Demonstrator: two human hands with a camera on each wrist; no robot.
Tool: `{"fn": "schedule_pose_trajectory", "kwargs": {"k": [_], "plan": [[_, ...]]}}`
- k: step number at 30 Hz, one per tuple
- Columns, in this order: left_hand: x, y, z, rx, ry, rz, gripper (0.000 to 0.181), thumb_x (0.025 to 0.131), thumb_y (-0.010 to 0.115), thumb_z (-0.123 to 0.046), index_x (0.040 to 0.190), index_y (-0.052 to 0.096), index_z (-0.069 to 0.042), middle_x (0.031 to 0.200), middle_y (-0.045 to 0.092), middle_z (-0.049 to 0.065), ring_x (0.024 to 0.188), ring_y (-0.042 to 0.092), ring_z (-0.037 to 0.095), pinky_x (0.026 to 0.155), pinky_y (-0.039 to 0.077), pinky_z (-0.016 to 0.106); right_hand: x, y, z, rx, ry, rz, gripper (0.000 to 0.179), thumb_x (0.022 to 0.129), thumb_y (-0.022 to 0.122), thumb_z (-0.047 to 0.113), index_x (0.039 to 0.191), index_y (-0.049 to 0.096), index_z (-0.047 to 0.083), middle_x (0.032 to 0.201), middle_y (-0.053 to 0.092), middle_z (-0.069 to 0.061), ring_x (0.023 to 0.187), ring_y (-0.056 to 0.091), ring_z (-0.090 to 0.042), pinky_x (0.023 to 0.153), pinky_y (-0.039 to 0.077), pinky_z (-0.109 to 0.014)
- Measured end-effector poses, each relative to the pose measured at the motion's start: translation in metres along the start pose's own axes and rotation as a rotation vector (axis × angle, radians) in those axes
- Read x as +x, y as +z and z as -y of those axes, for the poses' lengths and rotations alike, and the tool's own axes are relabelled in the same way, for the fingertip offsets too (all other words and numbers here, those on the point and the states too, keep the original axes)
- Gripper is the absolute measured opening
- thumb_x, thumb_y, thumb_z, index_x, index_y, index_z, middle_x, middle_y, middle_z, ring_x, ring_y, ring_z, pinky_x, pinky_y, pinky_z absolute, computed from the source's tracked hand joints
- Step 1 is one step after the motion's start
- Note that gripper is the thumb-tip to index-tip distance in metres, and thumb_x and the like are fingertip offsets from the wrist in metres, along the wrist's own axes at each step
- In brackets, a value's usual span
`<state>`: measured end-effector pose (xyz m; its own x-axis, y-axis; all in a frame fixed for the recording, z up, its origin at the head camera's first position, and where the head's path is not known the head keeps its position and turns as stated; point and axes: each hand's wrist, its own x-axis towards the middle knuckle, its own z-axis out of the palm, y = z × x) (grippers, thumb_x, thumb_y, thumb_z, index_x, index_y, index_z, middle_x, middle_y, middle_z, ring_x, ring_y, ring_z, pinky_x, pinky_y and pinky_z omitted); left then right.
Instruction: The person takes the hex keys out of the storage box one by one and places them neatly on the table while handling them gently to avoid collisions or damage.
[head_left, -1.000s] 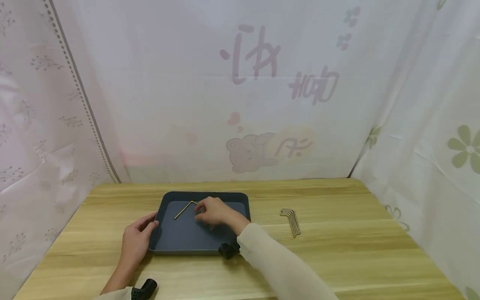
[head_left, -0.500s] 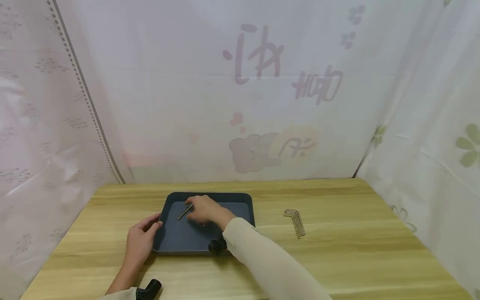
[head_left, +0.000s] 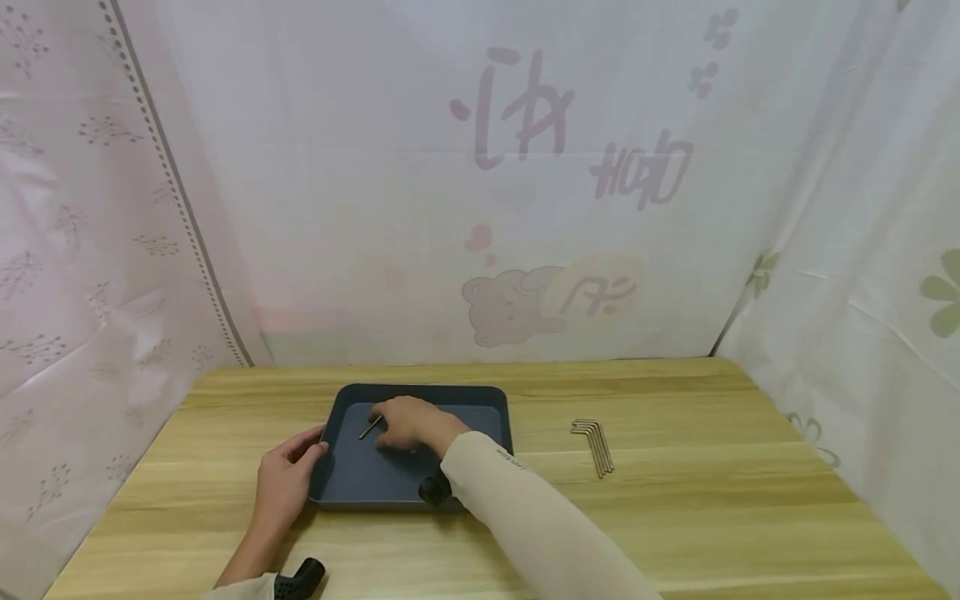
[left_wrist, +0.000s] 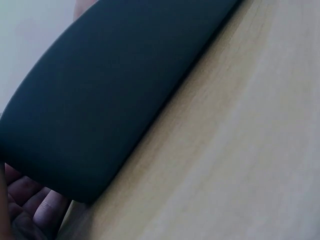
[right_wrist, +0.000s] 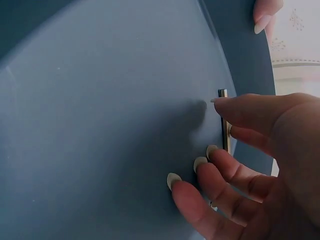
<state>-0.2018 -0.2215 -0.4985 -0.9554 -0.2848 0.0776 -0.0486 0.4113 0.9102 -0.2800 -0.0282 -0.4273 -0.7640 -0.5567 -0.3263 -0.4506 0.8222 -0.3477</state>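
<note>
A dark grey rectangular tray (head_left: 345, 479) lies on the wooden table. My left hand (head_left: 283, 477) holds the tray's left side, its thumb at the rim; the left wrist view shows the fingers (left_wrist: 42, 205) against the tray's outer wall. Reaching over the tray, my right hand (head_left: 412, 423) pinches a brass-coloured hex key (head_left: 371, 427) between thumb and index finger. In the right wrist view, the key (right_wrist: 226, 142) lies along the tray floor near a side wall, the thumb on one side and the index finger on the other. The hand hides part of the key.
Several similar hex keys (head_left: 596, 448) lie side by side on the table (head_left: 690, 500), right of the tray. Printed curtains (head_left: 360, 208) hang behind the table and at both sides. A black wrist-worn piece (head_left: 433, 490) hangs over the tray's near edge.
My right hand has moved left over the tray and its thumb and index finger have closed on the hex key. The left hand keeps its hold. The whole view has shifted slightly.
</note>
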Motion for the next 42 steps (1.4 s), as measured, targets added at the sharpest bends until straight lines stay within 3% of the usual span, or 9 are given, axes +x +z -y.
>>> {"fn": "schedule_pose_trajectory", "kwargs": {"k": [4,8,10,14,25,30,34,42], "plan": [[0.001,-0.001,0.000,0.006,-0.003,-0.003,0.034,0.099,0.064,-0.023,0.130,0.070,-0.011,0.129,0.071,0.012,0.093,0.052,-0.021,0.079,0.041,0.003,0.002,0.001,0.002,-0.041,-0.002,-0.028,0.048,0.099,0.065,0.030,0.146,0.053,0.022,0.137,0.063,-0.002,0.073,0.061,-0.012,0.064,0.048,-0.027],[0.001,-0.001,0.001,0.001,-0.001,0.005,0.034,0.099,0.063,-0.023,0.131,0.070,-0.011,0.129,0.071,0.012,0.094,0.052,-0.020,0.079,0.042,0.004,0.003,0.003,0.005,-0.124,0.022,-0.045,0.059,0.099,0.064,0.033,0.154,0.042,0.029,0.143,0.059,0.000,0.111,0.063,-0.014,0.084,0.051,-0.031],[0.001,0.000,0.002,-0.006,0.003,0.007,0.034,0.099,0.063,-0.023,0.131,0.070,-0.011,0.130,0.071,0.012,0.094,0.053,-0.019,0.079,0.043,0.005,0.004,0.004,0.007,-0.166,0.039,-0.043,0.063,0.100,0.063,0.035,0.157,0.037,0.034,0.149,0.055,0.000,0.129,0.057,-0.016,0.094,0.051,-0.034],[0.000,0.002,0.004,-0.010,0.002,0.010,0.034,0.099,0.063,-0.022,0.131,0.070,-0.011,0.129,0.071,0.012,0.094,0.054,-0.019,0.079,0.043,0.005,0.004,0.006,0.008,-0.232,0.039,-0.035,0.058,0.100,0.061,0.038,0.154,0.041,0.037,0.153,0.051,0.002,0.141,0.048,-0.017,0.105,0.049,-0.038],[0.002,0.004,0.004,-0.015,0.008,0.003,0.033,0.099,0.064,-0.023,0.130,0.071,-0.012,0.129,0.071,0.011,0.095,0.054,-0.019,0.080,0.043,0.004,0.001,0.004,0.001,-0.156,-0.006,-0.053,0.044,0.101,0.062,0.033,0.144,0.054,0.029,0.141,0.059,0.001,0.130,0.055,-0.018,0.102,0.049,-0.036],[0.002,0.004,0.004,-0.002,0.012,0.001,0.033,0.099,0.063,-0.023,0.130,0.070,-0.012,0.129,0.071,0.011,0.094,0.054,-0.019,0.079,0.043,0.005,0.001,0.005,-0.002,-0.108,-0.019,-0.069,0.032,0.099,0.065,0.029,0.130,0.061,0.023,0.125,0.065,0.001,0.106,0.061,-0.014,0.086,0.051,-0.031],[0.002,0.003,0.003,-0.003,0.006,0.001,0.034,0.099,0.063,-0.022,0.130,0.070,-0.011,0.129,0.071,0.012,0.093,0.054,-0.019,0.079,0.043,0.005,-0.001,0.004,-0.004,-0.059,-0.033,-0.070,0.020,0.098,0.066,0.026,0.117,0.064,0.019,0.110,0.067,0.002,0.082,0.056,-0.011,0.072,0.046,-0.027],[0.002,0.002,0.003,-0.005,0.000,0.001,0.034,0.099,0.063,-0.022,0.130,0.070,-0.012,0.128,0.072,0.012,0.092,0.055,-0.018,0.079,0.044,0.005,-0.004,0.001,-0.004,0.012,-0.045,-0.130,0.016,0.096,0.070,0.031,0.102,0.073,0.017,0.098,0.071,0.004,0.077,0.060,-0.008,0.070,0.050,-0.025]]}}
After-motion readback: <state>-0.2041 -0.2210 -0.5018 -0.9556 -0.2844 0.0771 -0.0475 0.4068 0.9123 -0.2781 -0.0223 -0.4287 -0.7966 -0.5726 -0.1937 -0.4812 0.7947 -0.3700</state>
